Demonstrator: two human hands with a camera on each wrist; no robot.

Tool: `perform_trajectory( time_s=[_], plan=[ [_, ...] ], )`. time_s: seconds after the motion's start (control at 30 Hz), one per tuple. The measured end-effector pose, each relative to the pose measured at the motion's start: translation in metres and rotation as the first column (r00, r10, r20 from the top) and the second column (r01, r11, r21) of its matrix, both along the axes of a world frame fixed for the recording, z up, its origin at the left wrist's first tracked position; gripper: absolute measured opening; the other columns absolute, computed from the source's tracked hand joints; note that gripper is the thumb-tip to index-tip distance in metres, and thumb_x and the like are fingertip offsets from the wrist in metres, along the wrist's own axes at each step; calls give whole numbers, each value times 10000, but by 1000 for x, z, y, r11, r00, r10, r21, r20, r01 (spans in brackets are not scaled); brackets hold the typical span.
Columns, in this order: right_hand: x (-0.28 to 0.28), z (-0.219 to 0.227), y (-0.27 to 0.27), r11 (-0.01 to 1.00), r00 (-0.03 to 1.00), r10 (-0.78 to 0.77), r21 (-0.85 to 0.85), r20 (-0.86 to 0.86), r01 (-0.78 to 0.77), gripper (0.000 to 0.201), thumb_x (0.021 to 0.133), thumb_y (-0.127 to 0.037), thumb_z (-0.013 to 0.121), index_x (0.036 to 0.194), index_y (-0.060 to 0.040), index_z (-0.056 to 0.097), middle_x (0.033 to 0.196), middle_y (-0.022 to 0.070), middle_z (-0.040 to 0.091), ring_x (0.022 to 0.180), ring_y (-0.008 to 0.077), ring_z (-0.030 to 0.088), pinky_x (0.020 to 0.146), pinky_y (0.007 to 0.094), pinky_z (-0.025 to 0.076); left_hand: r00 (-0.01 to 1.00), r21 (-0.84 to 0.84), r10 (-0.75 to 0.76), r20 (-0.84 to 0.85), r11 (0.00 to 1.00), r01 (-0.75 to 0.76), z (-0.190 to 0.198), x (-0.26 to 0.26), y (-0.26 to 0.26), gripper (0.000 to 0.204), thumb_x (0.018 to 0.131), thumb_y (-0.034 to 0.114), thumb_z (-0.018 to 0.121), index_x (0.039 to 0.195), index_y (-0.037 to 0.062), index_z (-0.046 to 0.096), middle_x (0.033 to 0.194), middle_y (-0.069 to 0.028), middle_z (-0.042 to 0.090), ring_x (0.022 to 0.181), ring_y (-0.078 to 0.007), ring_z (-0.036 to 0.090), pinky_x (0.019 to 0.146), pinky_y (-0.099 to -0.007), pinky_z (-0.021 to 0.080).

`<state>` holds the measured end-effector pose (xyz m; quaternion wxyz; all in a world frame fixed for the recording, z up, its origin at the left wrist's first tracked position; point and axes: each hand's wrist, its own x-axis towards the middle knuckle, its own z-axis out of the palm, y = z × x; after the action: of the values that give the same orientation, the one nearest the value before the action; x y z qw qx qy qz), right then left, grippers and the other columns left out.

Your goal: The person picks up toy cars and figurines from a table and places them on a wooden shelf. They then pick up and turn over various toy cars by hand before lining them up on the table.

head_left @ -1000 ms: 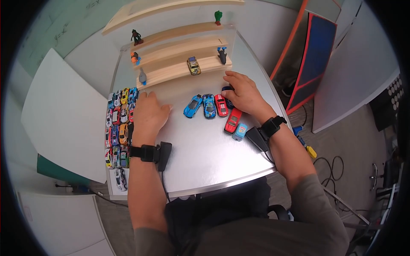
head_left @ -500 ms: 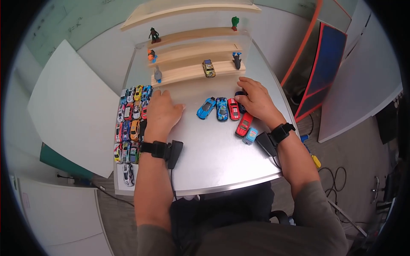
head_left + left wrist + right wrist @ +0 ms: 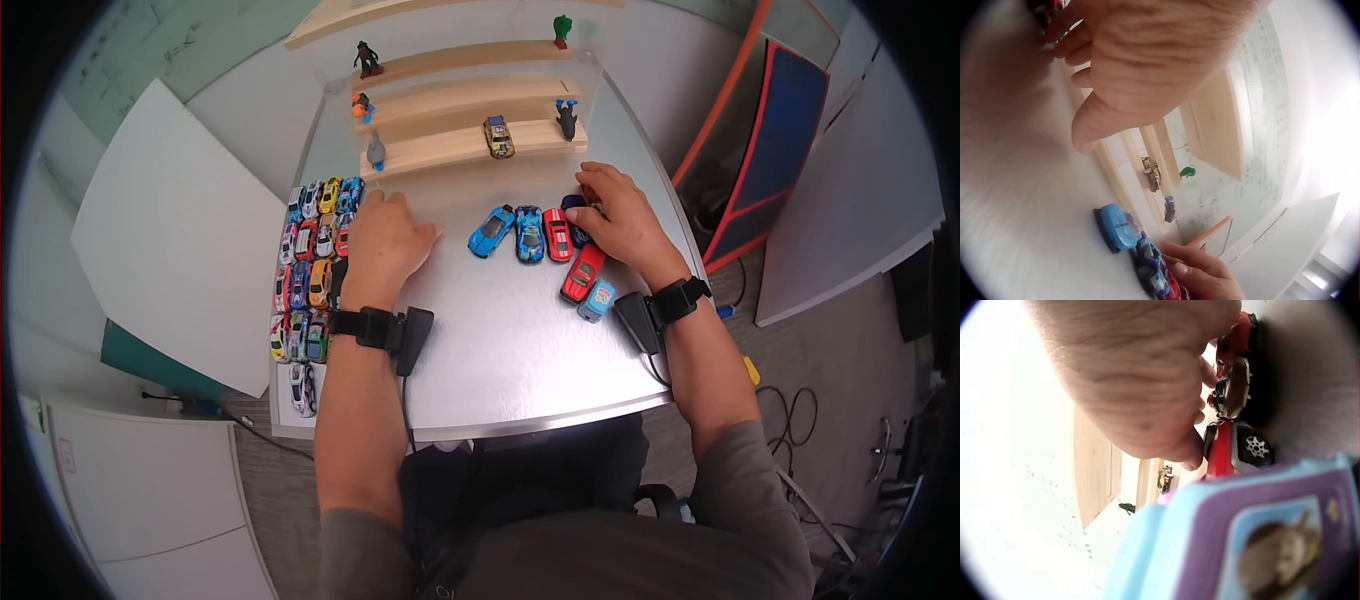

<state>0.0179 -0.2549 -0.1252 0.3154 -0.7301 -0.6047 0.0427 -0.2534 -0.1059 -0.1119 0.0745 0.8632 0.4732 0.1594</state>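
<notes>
My left hand (image 3: 388, 250) rests with loosely bent fingers at the right side of the rows of toy cars (image 3: 305, 240), holding nothing. In the left wrist view its fingertips reach down near a dark red car at the top corner. My right hand (image 3: 628, 225) lies over the cluster on the right, its thumb at a dark blue toy car (image 3: 573, 210) and its fingers loosely spread. Beside it stand a red striped car (image 3: 557, 235), a blue patterned car (image 3: 529, 235) and a plain blue car (image 3: 491, 231). Nearer are a red car (image 3: 582, 275) and a light blue one (image 3: 597, 300).
A stepped wooden shelf (image 3: 470, 150) stands at the back of the metal table (image 3: 520, 380). On its lowest step are a yellow patterned car (image 3: 498, 138), a grey figure (image 3: 376, 150) and a black figure (image 3: 567, 120). Wrist cameras' cables hang over the front edge.
The head view has shifted, so the scene sits farther right in the picture. Both hands keep about the same places beside the cars, and the cars have not visibly moved.
</notes>
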Motion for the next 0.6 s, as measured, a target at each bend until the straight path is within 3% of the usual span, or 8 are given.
perform_trajectory(
  time_s=[0.33, 0.43, 0.47, 0.6],
  plan=[
    [-3, 2, -7, 1000, 999, 20, 19, 32, -20, 472, 852, -253, 718, 1222, 29, 642, 1363, 218, 589, 1236, 389, 565, 1058, 450, 438, 1000, -46, 10, -29, 999, -12, 2, 1, -1, 506, 791, 328, 786, 1116, -43, 677, 1268, -299, 587, 1156, -438, 609, 976, -471, 512],
    [-3, 3, -9, 1000, 999, 20, 10, 37, -20, 475, 855, -253, 714, 1232, 27, 639, 1363, 214, 588, 1238, 392, 561, 1060, 450, 438, 1000, 9, 0, -2, 1000, 0, 1, 0, -4, 489, 789, 319, 782, 1103, -41, 677, 1244, -280, 596, 1139, -433, 611, 965, -472, 515],
    [-3, 3, -9, 1000, 999, 25, 3, 48, -25, 479, 858, -254, 711, 1239, 26, 636, 1363, 211, 588, 1238, 394, 559, 1061, 450, 439, 998, -125, 30, -48, 991, -36, 13, 3, -8, 624, 796, 352, 775, 1263, -36, 633, 1364, -296, 547, 1258, -435, 544, 1059, -443, 454],
    [-3, 3, -9, 1000, 999, 13, -16, 36, -12, 487, 863, -256, 709, 1254, 24, 630, 1373, 209, 578, 1245, 394, 553, 1067, 447, 436, 999, -143, 17, -48, 989, -24, 9, 2, -4, 648, 795, 362, 776, 1278, -43, 624, 1387, -305, 533, 1279, -440, 531, 1076, -444, 445]
  ],
)
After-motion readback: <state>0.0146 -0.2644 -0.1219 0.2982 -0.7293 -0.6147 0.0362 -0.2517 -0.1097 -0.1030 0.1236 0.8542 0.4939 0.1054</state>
